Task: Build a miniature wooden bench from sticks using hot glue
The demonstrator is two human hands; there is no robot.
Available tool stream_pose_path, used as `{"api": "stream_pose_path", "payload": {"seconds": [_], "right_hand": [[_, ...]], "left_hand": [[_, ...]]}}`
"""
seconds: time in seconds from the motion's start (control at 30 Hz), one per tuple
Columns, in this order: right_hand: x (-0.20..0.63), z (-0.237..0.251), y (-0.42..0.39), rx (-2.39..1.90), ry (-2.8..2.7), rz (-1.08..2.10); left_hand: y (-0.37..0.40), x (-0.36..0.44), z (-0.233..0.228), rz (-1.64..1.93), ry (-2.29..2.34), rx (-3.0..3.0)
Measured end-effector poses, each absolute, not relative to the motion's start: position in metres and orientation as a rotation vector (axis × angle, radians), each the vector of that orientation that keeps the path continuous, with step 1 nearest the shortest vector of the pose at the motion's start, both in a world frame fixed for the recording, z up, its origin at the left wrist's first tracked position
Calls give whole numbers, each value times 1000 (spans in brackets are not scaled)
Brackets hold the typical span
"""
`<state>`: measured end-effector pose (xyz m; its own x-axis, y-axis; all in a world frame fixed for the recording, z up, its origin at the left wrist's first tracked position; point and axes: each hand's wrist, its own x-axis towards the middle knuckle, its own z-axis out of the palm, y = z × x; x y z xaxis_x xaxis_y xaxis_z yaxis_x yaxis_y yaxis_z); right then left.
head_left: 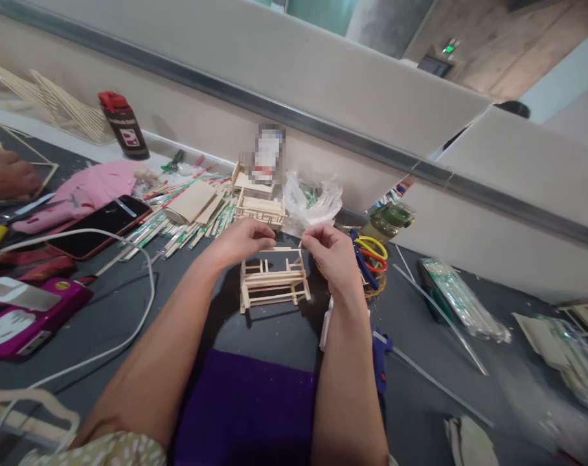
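A small frame of pale wooden sticks (pixel 274 278) stands upright on the dark table in front of me. My left hand (pixel 245 243) is closed at its upper left, thumb and fingers pinched by the end of the top stick (pixel 288 249). At the upper right corner, my right hand (pixel 330 252) pinches the same frame between thumb and fingertips. Just behind my hands sits another small stick structure (pixel 260 210), with a phone (pixel 269 152) propped up behind it. A blue glue gun (pixel 382 353) lies beside my right forearm, partly hidden by it.
Left lie wrapped chopsticks (pixel 197 226), a dark phone (pixel 100 226), a purple power strip (pixel 36 317) and a looping white cable (pixel 151 285). A bottle (pixel 124 126) stands near the wall. Another person's hand (pixel 7 175) is far left. Scissors (pixel 372 252) and packed chopsticks (pixel 462 298) lie right.
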<state>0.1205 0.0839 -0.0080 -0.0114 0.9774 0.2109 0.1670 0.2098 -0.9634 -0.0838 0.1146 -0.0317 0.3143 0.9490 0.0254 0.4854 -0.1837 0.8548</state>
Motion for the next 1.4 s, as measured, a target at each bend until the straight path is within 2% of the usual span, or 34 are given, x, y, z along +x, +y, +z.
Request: {"api": "stream_pose_path", "payload": {"seconds": [0.17,0.47,0.67,0.97,1.4], "right_hand": [[119,4,70,-1155,-1495,870],[120,-15,44,-1236,-1667,624],[113,-30,43,-1170,-1637,415],[101,-61,51,-1173,-1468,411],[112,-49,62,-1247,-1791,80]], "left_hand": [[107,-78,-26,606,1138,1780],[86,-70,9,695,1252,1683],[86,-69,1,682,1157,1537],[88,-56,-4,840,1167,1242],[90,-52,-8,852,1222,1286]]}}
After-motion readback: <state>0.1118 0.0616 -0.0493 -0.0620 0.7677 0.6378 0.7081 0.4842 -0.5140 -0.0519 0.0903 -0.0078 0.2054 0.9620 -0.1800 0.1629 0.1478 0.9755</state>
